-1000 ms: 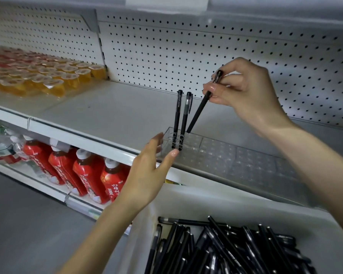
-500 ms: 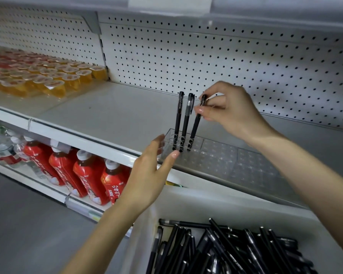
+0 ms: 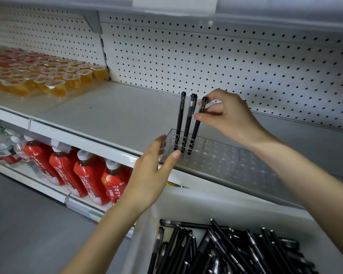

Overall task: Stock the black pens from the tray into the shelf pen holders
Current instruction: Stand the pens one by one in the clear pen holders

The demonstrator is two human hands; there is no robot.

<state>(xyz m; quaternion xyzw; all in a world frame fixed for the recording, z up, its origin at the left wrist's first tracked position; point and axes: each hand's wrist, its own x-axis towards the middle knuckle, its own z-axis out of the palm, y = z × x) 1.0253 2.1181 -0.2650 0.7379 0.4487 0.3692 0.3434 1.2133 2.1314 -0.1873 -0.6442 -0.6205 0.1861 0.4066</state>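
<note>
In the middle of the frame the right hand (image 3: 232,117) pinches the third pen (image 3: 198,123) near its cap, between the thumb and the forefinger; the other fingers are curled behind. This black pen leans a little to the right, and its lower end sits in a hole of the clear pen holder (image 3: 216,157). The holder lies on the grey shelf (image 3: 117,115), close to the front edge. Just left of the pinched pen, two other pens (image 3: 179,119) stand nearly upright in the neighbouring holes, and no hand touches them.

The left hand (image 3: 152,171) comes up from the lower left with its fingers straight and the thumb spread apart from them. Its tips are at the left front corner of the holder. It holds nothing.

In the lower right of the frame the white tray (image 3: 186,202) contains many loose pens (image 3: 226,250), lying in a heap and crossing one another.

Behind the shelf there is a white pegboard (image 3: 206,56). In the upper left, orange jelly cups (image 3: 48,80) stand in rows on the same shelf. On the lower shelf at the left are red bottles (image 3: 87,171) with white caps, and clear water bottles (image 3: 2,145) beside them.
</note>
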